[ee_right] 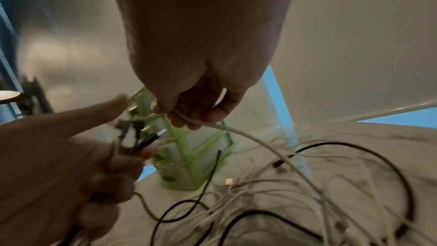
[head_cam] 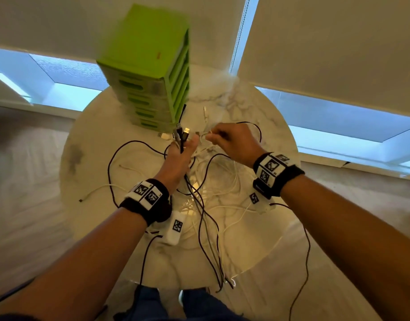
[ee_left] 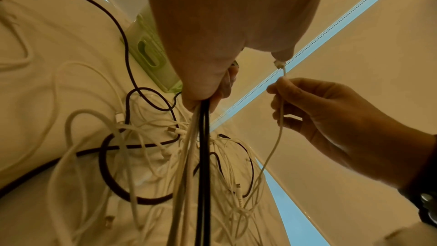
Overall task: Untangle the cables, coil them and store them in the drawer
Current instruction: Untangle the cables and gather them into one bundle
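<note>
Left hand (head_cam: 179, 156) grips cables (ee_left: 203, 137); right hand (head_cam: 231, 142) pinches one

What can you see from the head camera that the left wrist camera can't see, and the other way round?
Only the head view shows the whole green drawer tower standing on the round marble table, both wristbands, and the gold plug sticking up from the left hand.

Only the left wrist view shows the bundle of cables hanging straight down out of that fist, seen from below.

Both show the right hand pinching a white cable, and the tangle of cables on the table.
</note>
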A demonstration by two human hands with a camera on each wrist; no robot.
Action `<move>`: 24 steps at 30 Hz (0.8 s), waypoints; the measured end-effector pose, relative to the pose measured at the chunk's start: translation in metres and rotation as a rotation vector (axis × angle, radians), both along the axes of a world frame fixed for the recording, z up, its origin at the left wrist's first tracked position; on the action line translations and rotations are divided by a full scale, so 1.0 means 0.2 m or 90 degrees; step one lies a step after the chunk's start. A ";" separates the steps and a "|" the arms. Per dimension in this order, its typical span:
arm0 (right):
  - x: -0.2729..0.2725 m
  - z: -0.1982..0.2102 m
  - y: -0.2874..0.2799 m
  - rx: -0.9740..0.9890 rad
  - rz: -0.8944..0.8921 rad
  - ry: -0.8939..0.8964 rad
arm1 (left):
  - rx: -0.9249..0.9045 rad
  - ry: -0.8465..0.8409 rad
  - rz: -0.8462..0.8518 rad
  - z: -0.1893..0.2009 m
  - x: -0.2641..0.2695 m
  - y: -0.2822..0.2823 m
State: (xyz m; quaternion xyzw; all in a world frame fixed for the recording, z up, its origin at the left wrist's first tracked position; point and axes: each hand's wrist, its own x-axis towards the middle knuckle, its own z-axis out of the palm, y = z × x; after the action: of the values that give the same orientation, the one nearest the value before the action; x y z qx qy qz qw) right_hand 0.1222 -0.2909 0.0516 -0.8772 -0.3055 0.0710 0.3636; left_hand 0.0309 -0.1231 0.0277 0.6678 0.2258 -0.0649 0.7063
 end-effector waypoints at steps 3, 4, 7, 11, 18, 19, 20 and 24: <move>-0.09 -0.06 0.08 -0.026 0.039 -0.021 | 0.011 -0.030 -0.002 0.04 0.00 -0.03; -0.12 -0.07 0.09 -0.033 0.051 -0.028 | 0.014 -0.030 -0.002 0.05 -0.01 -0.03; -0.20 -0.10 0.13 -0.028 0.057 -0.029 | 0.006 -0.023 0.003 0.04 -0.04 -0.02; -0.29 -0.12 0.13 -0.017 0.036 0.025 | 0.005 -0.009 0.019 0.05 -0.07 0.01; -0.34 -0.19 -0.09 -0.287 0.095 0.175 | -0.040 -0.048 0.112 0.09 -0.08 0.10; -0.34 -0.20 -0.13 -0.311 0.098 0.196 | -0.041 -0.047 0.129 0.11 -0.09 0.12; -0.33 -0.21 -0.17 -0.337 0.095 0.214 | -0.047 -0.045 0.143 0.12 -0.09 0.13; -0.28 -0.24 -0.27 -0.400 0.057 0.230 | -0.136 -0.099 0.168 0.19 -0.10 0.18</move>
State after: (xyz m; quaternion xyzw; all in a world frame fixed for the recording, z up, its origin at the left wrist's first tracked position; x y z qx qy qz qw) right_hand 0.0659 -0.3449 0.0046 -0.9051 -0.2376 0.3312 0.1208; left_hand 0.0115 -0.0869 0.0656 0.5567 0.2484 0.0566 0.7907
